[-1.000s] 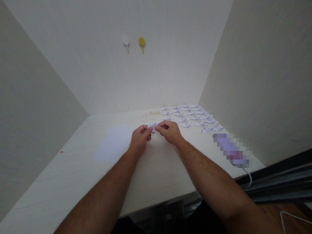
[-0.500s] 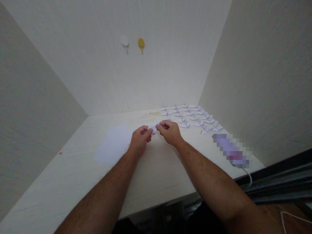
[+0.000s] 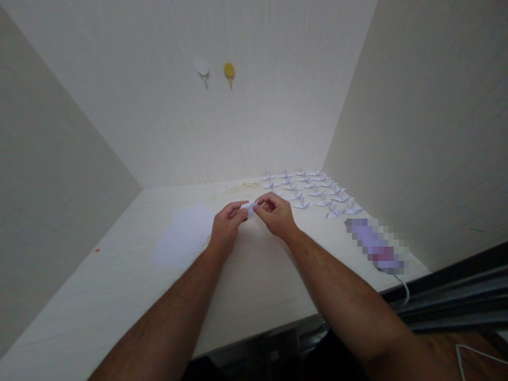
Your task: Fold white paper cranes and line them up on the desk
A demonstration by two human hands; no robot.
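Observation:
A small piece of folded white paper [image 3: 251,208] is held between my two hands above the middle of the table. My left hand [image 3: 228,222] pinches its left side between thumb and fingers. On the other side, my right hand [image 3: 275,212] grips it with thumb and forefinger. Fingertips cover much of the paper, so its exact shape is hard to make out. Beyond my right hand, several white paper cranes [image 3: 300,203] stand in rows on the table.
White paper [image 3: 182,235] lies left of my left hand on the pale table [image 3: 257,296]. At the right edge sits a blurred-out device [image 3: 371,241] with a white cable [image 3: 407,291]. Walls enclose the back and sides. A white hook [image 3: 203,70] and a yellow hook [image 3: 229,70] hang on the back wall.
The fingers of my left hand have straightened somewhat, and the grip on the folded paper has shifted slightly. Both hands remain in nearly the same place.

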